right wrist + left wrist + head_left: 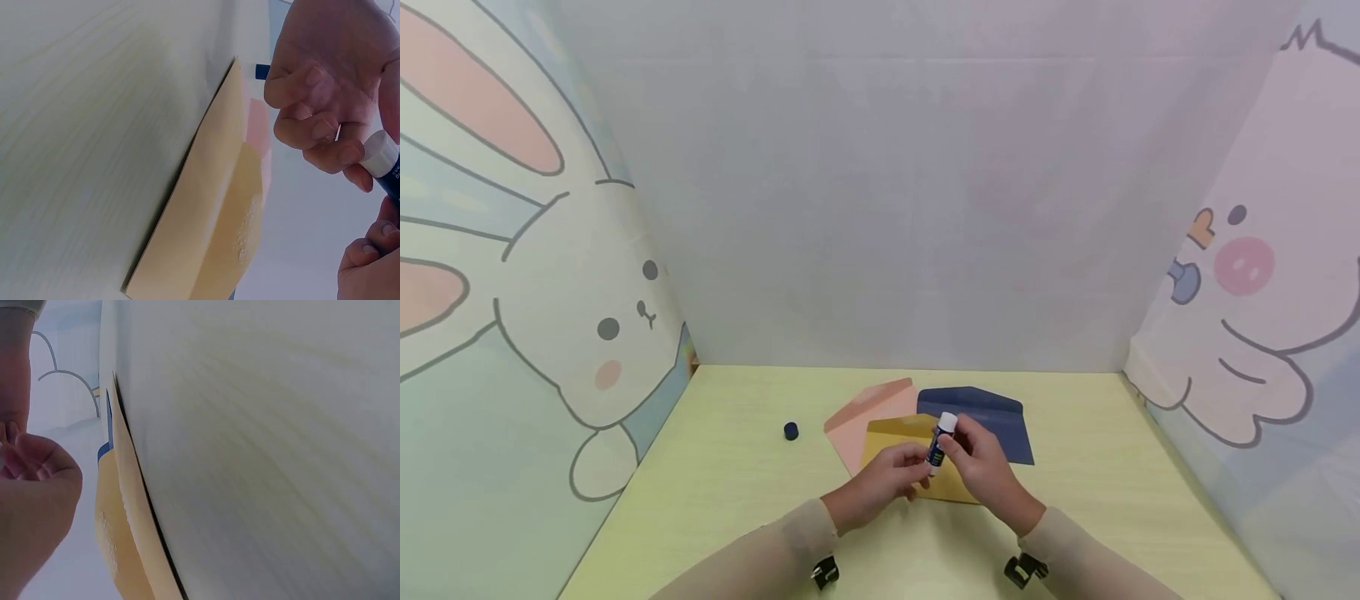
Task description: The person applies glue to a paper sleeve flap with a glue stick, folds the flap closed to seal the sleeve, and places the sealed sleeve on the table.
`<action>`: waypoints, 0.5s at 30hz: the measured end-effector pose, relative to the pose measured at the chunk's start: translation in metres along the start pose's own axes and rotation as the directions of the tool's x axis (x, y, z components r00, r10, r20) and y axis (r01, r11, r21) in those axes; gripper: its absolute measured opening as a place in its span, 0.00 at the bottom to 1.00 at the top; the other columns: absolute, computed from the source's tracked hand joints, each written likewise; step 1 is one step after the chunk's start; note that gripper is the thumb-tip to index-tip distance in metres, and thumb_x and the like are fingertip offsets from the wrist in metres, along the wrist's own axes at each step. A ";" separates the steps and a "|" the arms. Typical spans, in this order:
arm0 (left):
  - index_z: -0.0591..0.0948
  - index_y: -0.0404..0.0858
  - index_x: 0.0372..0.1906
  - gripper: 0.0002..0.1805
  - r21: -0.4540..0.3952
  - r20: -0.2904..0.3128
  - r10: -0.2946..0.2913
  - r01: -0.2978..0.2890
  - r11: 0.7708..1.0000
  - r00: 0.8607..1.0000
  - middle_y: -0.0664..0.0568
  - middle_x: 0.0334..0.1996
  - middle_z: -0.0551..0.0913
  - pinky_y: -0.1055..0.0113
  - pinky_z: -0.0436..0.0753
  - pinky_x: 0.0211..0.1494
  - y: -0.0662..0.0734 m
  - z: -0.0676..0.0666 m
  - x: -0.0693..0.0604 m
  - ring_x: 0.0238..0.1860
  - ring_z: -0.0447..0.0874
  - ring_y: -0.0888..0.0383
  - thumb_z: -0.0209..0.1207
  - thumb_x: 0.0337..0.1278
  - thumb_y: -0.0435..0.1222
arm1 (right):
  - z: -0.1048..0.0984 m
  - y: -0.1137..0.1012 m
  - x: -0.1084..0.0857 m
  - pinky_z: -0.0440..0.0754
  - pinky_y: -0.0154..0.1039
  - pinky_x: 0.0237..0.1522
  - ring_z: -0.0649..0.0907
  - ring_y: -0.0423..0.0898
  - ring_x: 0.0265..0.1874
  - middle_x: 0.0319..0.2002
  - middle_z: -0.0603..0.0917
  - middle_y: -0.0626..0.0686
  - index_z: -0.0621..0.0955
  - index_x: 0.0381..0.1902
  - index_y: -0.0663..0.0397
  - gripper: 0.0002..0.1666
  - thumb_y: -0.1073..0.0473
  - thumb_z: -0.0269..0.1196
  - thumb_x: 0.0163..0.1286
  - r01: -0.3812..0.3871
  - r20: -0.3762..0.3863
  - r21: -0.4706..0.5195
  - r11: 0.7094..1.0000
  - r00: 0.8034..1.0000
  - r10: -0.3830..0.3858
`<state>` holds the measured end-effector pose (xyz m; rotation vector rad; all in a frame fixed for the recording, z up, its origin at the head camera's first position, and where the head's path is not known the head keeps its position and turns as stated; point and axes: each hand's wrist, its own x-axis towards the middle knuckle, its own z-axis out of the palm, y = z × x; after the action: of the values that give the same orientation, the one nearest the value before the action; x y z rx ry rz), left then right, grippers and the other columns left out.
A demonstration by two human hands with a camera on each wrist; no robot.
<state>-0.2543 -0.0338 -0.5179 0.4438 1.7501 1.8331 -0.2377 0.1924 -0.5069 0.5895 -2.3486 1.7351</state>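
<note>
Glue stick (937,447), one, tilted, lies lower centre of frame, pinched by left hand (886,475) and right hand (988,475) (fingers curled on both); below, yellow envelope (887,435); behind, pink envelope (868,410), navy envelope (1003,421); dark cap (791,431), lower left of centre

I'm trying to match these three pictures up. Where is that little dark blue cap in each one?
Head view: the cap is in the lower half, left of centre, left of the pink envelope.
Left wrist view: not in it.
Right wrist view: the cap is in the upper part, right of centre, beside the left hand's fingers.
Shared landmark: the yellow envelope, visible in all three.
</note>
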 end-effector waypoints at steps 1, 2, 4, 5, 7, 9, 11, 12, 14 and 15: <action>0.86 0.30 0.71 0.21 -0.007 0.023 -0.007 0.007 1.000 1.000 0.52 0.50 0.87 0.65 0.83 0.51 -0.001 -0.001 0.000 0.50 0.84 0.57 0.56 0.97 0.42 | 0.000 0.013 0.001 0.80 0.33 0.36 0.81 0.44 0.38 0.45 0.87 0.57 0.86 0.64 0.62 0.18 0.52 0.64 0.94 0.066 0.004 0.017 0.998 0.998 -0.066; 0.86 0.29 0.73 0.23 -0.013 0.044 -0.013 0.013 1.000 0.999 0.50 0.54 0.88 0.65 0.83 0.51 -0.002 -0.003 0.000 0.52 0.85 0.57 0.53 0.99 0.42 | -0.001 0.016 0.001 0.80 0.34 0.35 0.80 0.45 0.38 0.44 0.87 0.55 0.86 0.64 0.61 0.19 0.51 0.64 0.94 0.091 0.007 0.029 0.995 0.996 -0.091; 0.85 0.27 0.73 0.26 -0.021 0.082 -0.019 0.021 1.000 0.996 0.47 0.58 0.90 0.65 0.83 0.52 -0.003 -0.004 0.000 0.54 0.86 0.58 0.49 1.01 0.43 | -0.002 0.020 0.000 0.79 0.35 0.34 0.80 0.46 0.37 0.44 0.86 0.54 0.86 0.64 0.61 0.19 0.50 0.64 0.94 0.109 0.015 0.039 0.993 0.994 -0.110; 0.84 0.26 0.73 0.27 -0.024 0.094 -0.019 0.021 0.999 0.995 0.47 0.59 0.90 0.65 0.83 0.53 -0.003 -0.004 0.001 0.55 0.86 0.57 0.48 1.01 0.43 | -0.002 0.019 0.000 0.80 0.36 0.35 0.81 0.48 0.37 0.44 0.86 0.55 0.86 0.64 0.61 0.20 0.49 0.64 0.94 0.097 0.017 0.048 0.994 0.995 -0.098; 0.83 0.23 0.72 0.27 -0.012 0.104 -0.010 0.011 1.000 0.994 0.47 0.59 0.90 0.65 0.83 0.53 -0.004 -0.004 0.002 0.54 0.86 0.58 0.48 1.01 0.43 | -0.002 0.014 -0.001 0.79 0.35 0.36 0.81 0.50 0.38 0.45 0.87 0.57 0.86 0.65 0.63 0.19 0.52 0.64 0.94 0.060 0.018 0.043 0.997 0.998 -0.061; 0.82 0.22 0.70 0.26 0.005 0.093 -0.005 0.004 1.000 0.996 0.49 0.56 0.89 0.65 0.83 0.53 -0.003 -0.003 0.002 0.53 0.85 0.58 0.49 1.01 0.43 | -0.001 -0.002 -0.001 0.83 0.35 0.40 0.83 0.51 0.40 0.48 0.88 0.61 0.86 0.65 0.65 0.18 0.55 0.64 0.94 -0.029 0.015 0.019 0.999 0.999 0.029; 0.83 0.24 0.66 0.22 0.028 0.058 0.010 -0.011 1.000 0.998 0.50 0.51 0.87 0.66 0.84 0.52 -0.002 -0.002 0.002 0.50 0.84 0.58 0.53 0.99 0.42 | -0.001 -0.009 0.000 0.85 0.33 0.44 0.84 0.49 0.42 0.51 0.89 0.63 0.85 0.65 0.67 0.16 0.59 0.64 0.94 -0.081 0.010 0.011 0.997 0.997 0.081; 0.84 0.25 0.64 0.20 0.043 0.039 0.019 -0.020 0.999 0.999 0.51 0.48 0.87 0.66 0.84 0.52 -0.002 -0.001 0.001 0.48 0.83 0.58 0.56 0.98 0.41 | 0.000 -0.011 0.000 0.85 0.32 0.45 0.84 0.48 0.43 0.52 0.89 0.64 0.85 0.66 0.67 0.15 0.61 0.63 0.94 -0.108 0.009 0.004 0.994 0.994 0.108; 0.85 0.29 0.58 0.14 0.060 -0.005 0.042 -0.042 0.997 0.999 0.53 0.44 0.85 0.66 0.83 0.49 -0.001 0.001 0.001 0.43 0.81 0.58 0.62 0.94 0.39 | 0.001 -0.014 0.000 0.85 0.31 0.46 0.83 0.44 0.45 0.55 0.90 0.63 0.85 0.67 0.67 0.15 0.62 0.63 0.93 -0.150 0.007 0.008 0.989 0.989 0.150; 0.85 0.31 0.55 0.11 0.072 -0.028 0.056 -0.054 0.996 0.998 0.54 0.41 0.85 0.66 0.83 0.47 -0.001 0.002 0.000 0.41 0.80 0.58 0.66 0.91 0.38 | 0.001 -0.014 0.000 0.84 0.31 0.46 0.83 0.43 0.45 0.56 0.90 0.63 0.85 0.67 0.67 0.16 0.62 0.63 0.93 -0.168 0.008 0.007 0.986 0.986 0.168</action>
<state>-0.2529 -0.0318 -0.5187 0.4996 1.8449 1.8291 -0.2323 0.1879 -0.4947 0.4094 -2.4620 1.8138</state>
